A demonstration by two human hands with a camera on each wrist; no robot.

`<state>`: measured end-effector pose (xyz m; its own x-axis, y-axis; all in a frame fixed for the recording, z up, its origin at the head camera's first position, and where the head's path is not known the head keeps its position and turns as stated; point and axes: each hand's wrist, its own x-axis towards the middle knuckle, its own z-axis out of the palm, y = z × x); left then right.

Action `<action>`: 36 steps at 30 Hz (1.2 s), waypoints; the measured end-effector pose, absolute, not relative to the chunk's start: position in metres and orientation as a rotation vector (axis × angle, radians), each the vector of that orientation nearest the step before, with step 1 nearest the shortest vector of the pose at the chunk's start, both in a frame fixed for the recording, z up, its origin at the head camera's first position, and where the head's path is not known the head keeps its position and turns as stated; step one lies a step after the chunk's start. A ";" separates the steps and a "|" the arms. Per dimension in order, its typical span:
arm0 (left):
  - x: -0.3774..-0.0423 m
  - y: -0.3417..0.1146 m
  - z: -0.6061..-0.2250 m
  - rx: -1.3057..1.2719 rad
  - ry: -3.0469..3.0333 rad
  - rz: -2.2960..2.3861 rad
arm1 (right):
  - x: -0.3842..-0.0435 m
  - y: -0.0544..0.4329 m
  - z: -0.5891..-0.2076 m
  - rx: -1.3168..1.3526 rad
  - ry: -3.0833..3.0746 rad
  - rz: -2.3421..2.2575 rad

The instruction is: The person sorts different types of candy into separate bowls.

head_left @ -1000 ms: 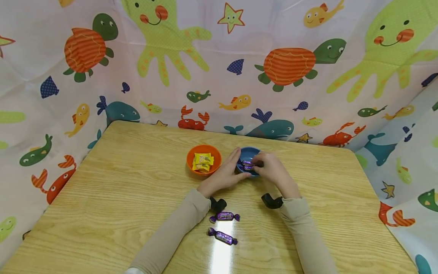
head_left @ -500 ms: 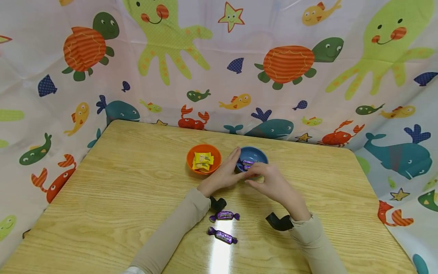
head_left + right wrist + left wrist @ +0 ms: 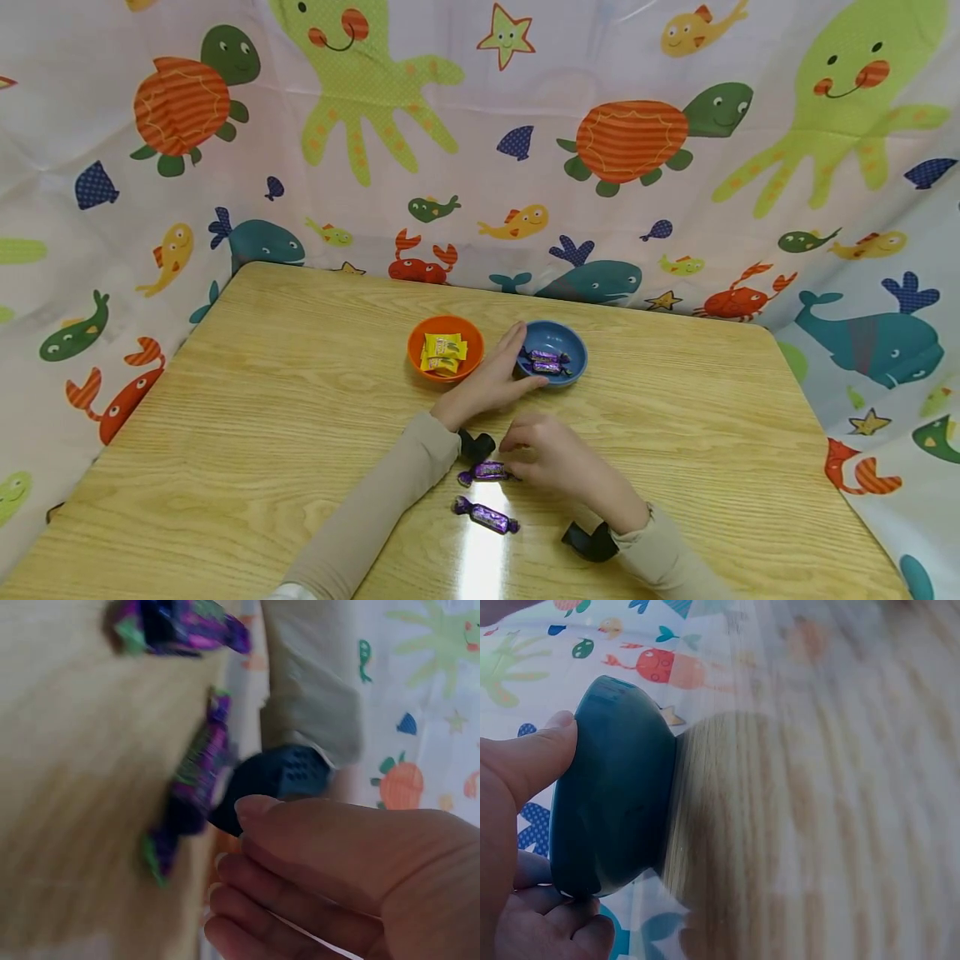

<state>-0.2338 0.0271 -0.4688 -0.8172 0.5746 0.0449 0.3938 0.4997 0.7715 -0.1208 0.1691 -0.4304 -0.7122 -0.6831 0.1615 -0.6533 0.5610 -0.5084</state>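
My left hand (image 3: 489,382) holds the side of a blue bowl (image 3: 564,335). In the left wrist view the thumb lies at the rim of the bowl (image 3: 615,787) and the fingertips bend against its far side. Purple wrapped candies (image 3: 547,362) lie inside it. Nearer me, my right hand (image 3: 551,457) hovers over the right end of a purple wrapped candy (image 3: 489,472), fingers loosely bent with nothing between them. The right wrist view shows a gap between the fingertips and that candy (image 3: 199,776). Another such candy (image 3: 489,516) lies closer to me.
An orange bowl (image 3: 420,337) with several yellow packets (image 3: 442,353) stands left of the blue one. Black wrist mounts (image 3: 591,542) stick out from both cuffs. A patterned curtain (image 3: 465,117) rises behind the wooden table (image 3: 300,358).
My right hand has left the candies in the blue bowl and come back toward me, down to the loose candies on the table. The left hand stays at the bowl.
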 end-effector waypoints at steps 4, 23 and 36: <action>-0.233 0.027 -0.468 0.814 2.523 1.217 | -0.117 0.165 -0.436 -1.102 2.697 -0.818; -0.234 0.027 -0.465 0.827 2.500 1.241 | -0.116 0.164 -0.434 -1.127 2.661 -0.759; -0.234 0.027 -0.466 0.835 2.505 1.230 | -0.114 0.178 -0.403 -1.168 2.704 -0.820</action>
<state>-0.2337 0.0274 -0.4658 -0.8118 0.5823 0.0434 0.3905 0.4861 0.7818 -0.1143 0.1779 -0.4034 -0.7053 -0.6969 0.1302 -0.6517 0.5651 -0.5058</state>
